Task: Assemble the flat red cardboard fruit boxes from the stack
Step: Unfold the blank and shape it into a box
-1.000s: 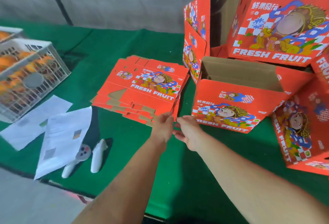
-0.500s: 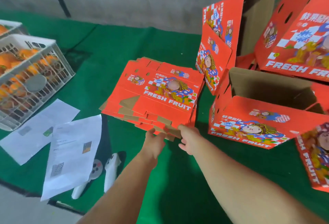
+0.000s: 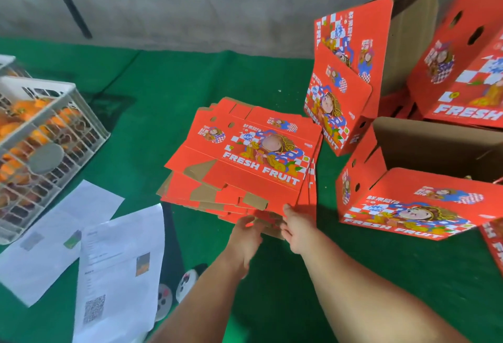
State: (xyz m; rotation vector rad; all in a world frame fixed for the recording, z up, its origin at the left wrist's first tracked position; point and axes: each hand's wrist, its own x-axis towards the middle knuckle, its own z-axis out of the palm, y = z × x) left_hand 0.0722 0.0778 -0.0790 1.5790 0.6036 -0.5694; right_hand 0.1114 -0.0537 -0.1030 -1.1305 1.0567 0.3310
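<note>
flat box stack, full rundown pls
The stack of flat boxes lies on the green table cover, sheets fanned unevenly. Red printed cardboard, cartoon figure and FRESH FRUIT on top, brown unprinted flaps and punched holes visible. Its near right corner is lifted. The left hand and right hand touch the near edge; exact grip unclear.

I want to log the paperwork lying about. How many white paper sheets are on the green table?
2. One sheet lies below the crate of oranges; the other sheet overlaps its right edge, nearer the forearms. More may be hidden underneath.
</note>
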